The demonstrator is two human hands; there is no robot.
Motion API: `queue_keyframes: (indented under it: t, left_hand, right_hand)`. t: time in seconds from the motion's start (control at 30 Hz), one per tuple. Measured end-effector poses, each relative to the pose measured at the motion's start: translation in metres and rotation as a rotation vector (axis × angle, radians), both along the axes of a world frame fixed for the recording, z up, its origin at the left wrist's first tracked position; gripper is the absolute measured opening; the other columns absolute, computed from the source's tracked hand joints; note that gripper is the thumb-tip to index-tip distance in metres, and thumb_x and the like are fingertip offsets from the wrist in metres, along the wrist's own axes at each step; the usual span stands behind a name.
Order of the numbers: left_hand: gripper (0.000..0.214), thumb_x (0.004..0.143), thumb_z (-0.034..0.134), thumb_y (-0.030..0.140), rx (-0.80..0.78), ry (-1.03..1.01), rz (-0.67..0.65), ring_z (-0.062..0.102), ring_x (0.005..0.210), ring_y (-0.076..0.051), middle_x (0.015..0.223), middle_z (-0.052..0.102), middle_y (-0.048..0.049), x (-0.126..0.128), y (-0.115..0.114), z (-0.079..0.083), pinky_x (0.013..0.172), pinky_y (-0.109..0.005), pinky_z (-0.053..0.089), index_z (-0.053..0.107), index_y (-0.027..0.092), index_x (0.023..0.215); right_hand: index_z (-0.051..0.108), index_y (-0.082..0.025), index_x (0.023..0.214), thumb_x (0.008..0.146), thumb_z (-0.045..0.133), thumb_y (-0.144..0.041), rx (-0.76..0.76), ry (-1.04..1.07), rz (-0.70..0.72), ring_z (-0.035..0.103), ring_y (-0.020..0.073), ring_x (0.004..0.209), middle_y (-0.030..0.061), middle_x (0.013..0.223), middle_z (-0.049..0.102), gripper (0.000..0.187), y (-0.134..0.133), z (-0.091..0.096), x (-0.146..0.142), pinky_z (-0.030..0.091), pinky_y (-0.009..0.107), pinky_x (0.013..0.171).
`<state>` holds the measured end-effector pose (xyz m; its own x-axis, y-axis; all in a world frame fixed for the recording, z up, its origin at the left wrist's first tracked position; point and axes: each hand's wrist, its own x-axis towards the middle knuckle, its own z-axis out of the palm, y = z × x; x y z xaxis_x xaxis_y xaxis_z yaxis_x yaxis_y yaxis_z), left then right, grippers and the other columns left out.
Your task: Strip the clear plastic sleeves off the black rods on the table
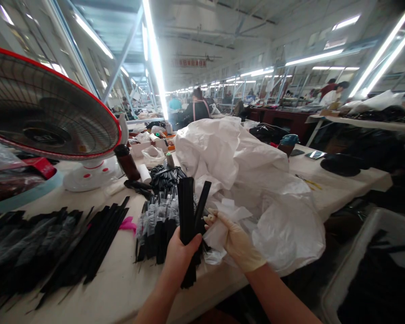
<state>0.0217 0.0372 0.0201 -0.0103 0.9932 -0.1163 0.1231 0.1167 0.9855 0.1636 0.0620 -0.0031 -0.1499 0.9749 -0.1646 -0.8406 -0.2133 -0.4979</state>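
My left hand (182, 256), bare, is wrapped round a bundle of flat black strips (186, 209), held upright above the table's front edge. One strip in the bundle leans out to the right. My right hand (238, 243) wears a pale, thin glove with the fingertips out. Its fingers pinch a thin whitish plastic sheet (218, 231) just right of the bundle. Behind my left hand lie more black strips in bundles wrapped with clear plastic (158, 216). Loose black strips (104, 240) and further wrapped bundles (30, 243) lie to the left.
A large white plastic bag (229, 148) bulges across the table's middle. At left stand a red-rimmed fan (50, 108) and a dark bottle (126, 162). Yellow-handled snips (308, 182) and a phone (315, 155) lie at right. A white bin (344, 256) with black pieces stands below. People work farther back.
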Motion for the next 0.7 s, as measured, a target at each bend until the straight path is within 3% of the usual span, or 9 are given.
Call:
queue_keyframes:
  t: [0.23,0.37,0.47,0.6,0.7]
  left_hand:
    - [0.020,0.068,0.064,0.028,0.167,0.196,-0.052,0.054,0.068,-0.016,0.072,0.059,0.0014,-0.006,0.014,0.021,0.061,-0.025,0.042,0.057,0.017,0.084]
    - [0.015,0.067,0.064,0.022,0.204,0.279,-0.110,0.053,0.068,-0.016,0.070,0.058,0.0020,-0.002,0.022,0.024,0.063,-0.026,0.039,0.057,0.018,0.080]
    - [0.014,0.063,0.063,0.016,0.199,0.307,-0.149,0.052,0.065,-0.015,0.068,0.056,0.0030,-0.002,0.024,0.023,0.061,-0.025,0.037,0.058,0.018,0.076]
    - [0.018,0.065,0.060,0.014,0.194,0.314,-0.135,0.052,0.067,-0.015,0.071,0.057,0.0023,-0.009,0.026,0.026,0.062,-0.025,0.038,0.057,0.017,0.082]
    - [0.019,0.065,0.060,0.016,0.204,0.310,-0.146,0.051,0.067,-0.014,0.073,0.057,0.0030,-0.016,0.029,0.030,0.062,-0.024,0.038,0.056,0.017,0.084]
  right_hand:
    - [0.073,-0.016,0.082,0.068,0.076,-0.035,-0.066,-0.270,0.008,0.066,0.0153,0.072,0.0023,0.076,0.072,0.024,-0.021,-0.003,-0.015,0.051,0.027,0.075]
    - [0.073,-0.018,0.082,0.068,0.075,-0.040,-0.025,-0.505,0.063,0.066,0.0192,0.073,0.0037,0.077,0.072,0.026,-0.029,-0.008,-0.022,0.050,0.030,0.071]
    - [0.072,-0.020,0.080,0.067,0.075,-0.042,0.003,-0.556,0.111,0.064,0.0193,0.066,0.0027,0.070,0.070,0.025,-0.033,-0.007,-0.024,0.050,0.033,0.069]
    - [0.072,-0.020,0.078,0.071,0.072,-0.040,0.092,-0.602,0.168,0.063,0.0197,0.074,0.0036,0.077,0.069,0.021,-0.039,0.001,-0.018,0.050,0.035,0.077]
    - [0.073,-0.018,0.078,0.073,0.071,-0.035,0.148,-0.662,0.294,0.063,0.0197,0.083,0.0044,0.081,0.070,0.017,-0.043,0.007,-0.012,0.047,0.033,0.084]
